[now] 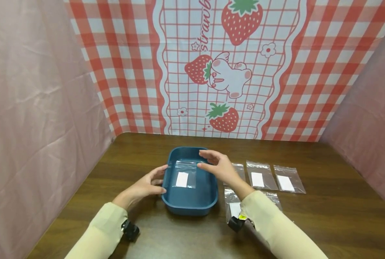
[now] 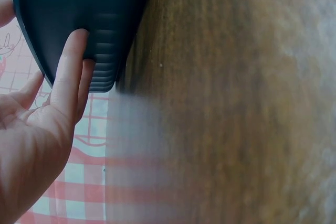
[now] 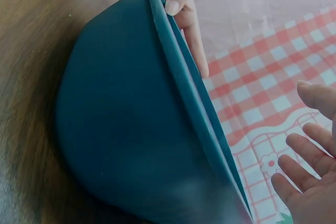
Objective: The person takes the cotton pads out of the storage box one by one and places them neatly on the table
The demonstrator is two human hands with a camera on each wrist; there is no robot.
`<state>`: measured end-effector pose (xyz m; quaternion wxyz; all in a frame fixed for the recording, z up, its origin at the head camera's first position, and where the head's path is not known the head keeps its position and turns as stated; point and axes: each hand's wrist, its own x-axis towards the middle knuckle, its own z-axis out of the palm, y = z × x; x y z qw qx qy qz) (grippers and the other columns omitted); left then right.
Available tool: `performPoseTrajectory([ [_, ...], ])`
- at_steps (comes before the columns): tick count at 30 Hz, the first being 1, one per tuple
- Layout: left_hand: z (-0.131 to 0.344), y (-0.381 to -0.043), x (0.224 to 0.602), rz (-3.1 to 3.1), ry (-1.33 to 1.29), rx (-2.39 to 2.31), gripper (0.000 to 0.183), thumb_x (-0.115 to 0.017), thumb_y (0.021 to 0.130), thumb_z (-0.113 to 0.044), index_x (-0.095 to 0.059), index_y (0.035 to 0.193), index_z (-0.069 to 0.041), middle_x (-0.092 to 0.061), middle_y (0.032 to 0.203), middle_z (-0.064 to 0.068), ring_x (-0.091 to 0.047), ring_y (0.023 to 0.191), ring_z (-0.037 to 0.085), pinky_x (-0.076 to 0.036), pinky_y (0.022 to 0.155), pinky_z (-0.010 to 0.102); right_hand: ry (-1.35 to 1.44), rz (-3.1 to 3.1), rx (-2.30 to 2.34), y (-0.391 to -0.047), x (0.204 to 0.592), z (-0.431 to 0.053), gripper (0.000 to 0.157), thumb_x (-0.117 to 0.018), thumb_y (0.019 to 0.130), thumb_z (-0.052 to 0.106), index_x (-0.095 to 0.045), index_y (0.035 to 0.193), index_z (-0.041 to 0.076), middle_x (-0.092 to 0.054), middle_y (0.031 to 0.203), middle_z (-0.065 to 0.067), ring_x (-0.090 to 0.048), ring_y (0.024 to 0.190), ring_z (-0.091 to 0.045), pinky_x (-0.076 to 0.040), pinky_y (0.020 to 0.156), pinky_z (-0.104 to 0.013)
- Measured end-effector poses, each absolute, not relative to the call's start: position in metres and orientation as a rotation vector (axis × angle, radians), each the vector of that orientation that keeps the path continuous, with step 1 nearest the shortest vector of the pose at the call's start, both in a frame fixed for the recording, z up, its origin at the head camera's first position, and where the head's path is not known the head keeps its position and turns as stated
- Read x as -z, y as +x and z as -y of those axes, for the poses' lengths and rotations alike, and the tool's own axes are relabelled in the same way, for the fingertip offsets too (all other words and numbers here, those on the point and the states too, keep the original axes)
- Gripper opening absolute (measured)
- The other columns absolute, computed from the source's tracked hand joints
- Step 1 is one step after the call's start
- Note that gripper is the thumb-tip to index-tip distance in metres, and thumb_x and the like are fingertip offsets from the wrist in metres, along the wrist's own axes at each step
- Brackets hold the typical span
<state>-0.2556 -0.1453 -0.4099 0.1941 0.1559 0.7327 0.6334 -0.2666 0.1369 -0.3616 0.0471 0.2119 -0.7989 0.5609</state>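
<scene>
A dark blue plastic basin [image 1: 190, 208] stands on the table in front of me. Inside it lies a clear zip bag [image 1: 191, 180] with a white card [image 1: 181, 179] in it. My left hand [image 1: 143, 187] touches the basin's left side; the left wrist view shows its fingers [image 2: 71, 72] fairly straight along the outer wall. Over the basin's right side hovers my right hand [image 1: 223, 168], which holds nothing. Its fingers [image 3: 302, 174] are spread and apart from the rim in the right wrist view.
Several more clear bags with white cards lie right of the basin, among them one bag [image 1: 266, 181] and another bag [image 1: 296, 183] farther right. My right forearm partly covers a nearer bag [image 1: 230, 197]. A strawberry-print cloth [image 1: 186, 124] hangs behind the wooden table [image 1: 140, 154].
</scene>
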Motion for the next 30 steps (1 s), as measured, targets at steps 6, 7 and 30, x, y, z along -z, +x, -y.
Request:
performPoseTrajectory([
  [6, 0.146, -0.255, 0.410, -2.052, 0.449, -1.786, 0.081, -0.066, 0.077, 0.001, -0.026, 0.147, -0.010, -0.029, 0.143, 0.020, -0.040, 0.122, 0.040, -0.044, 0.087, 0.044, 0.664, 2.447, -1.707, -0.270, 0.360, -0.126, 0.047, -0.073, 0.080, 0.016, -0.058, 0.123, 0.002, -0.059, 0.122, -0.014, -0.052, 0.115, -0.029, -0.038, 0.097, -0.038],
  [7, 0.146, -0.255, 0.410, -2.050, 0.454, -1.784, 0.081, -0.066, 0.078, 0.001, -0.025, 0.147, -0.010, -0.029, 0.143, 0.020, -0.040, 0.122, 0.040, -0.044, 0.087, 0.044, 0.666, 2.449, -1.701, -0.271, 0.360, -0.125, 0.047, -0.073, 0.080, 0.016, -0.059, 0.123, 0.003, -0.059, 0.122, -0.014, -0.053, 0.115, -0.028, -0.038, 0.097, -0.038],
  [30, 0.144, -0.254, 0.409, -2.043, 0.448, -1.777, 0.081, -0.067, 0.078, -0.002, -0.025, 0.147, -0.012, -0.028, 0.144, 0.020, -0.041, 0.121, 0.039, -0.043, 0.087, 0.044, 0.621, 2.542, -1.695, -0.294, 0.345, -0.089, 0.048, -0.072, 0.082, 0.027, -0.058, 0.125, 0.014, -0.058, 0.125, -0.005, -0.053, 0.113, -0.018, -0.042, 0.092, -0.036],
])
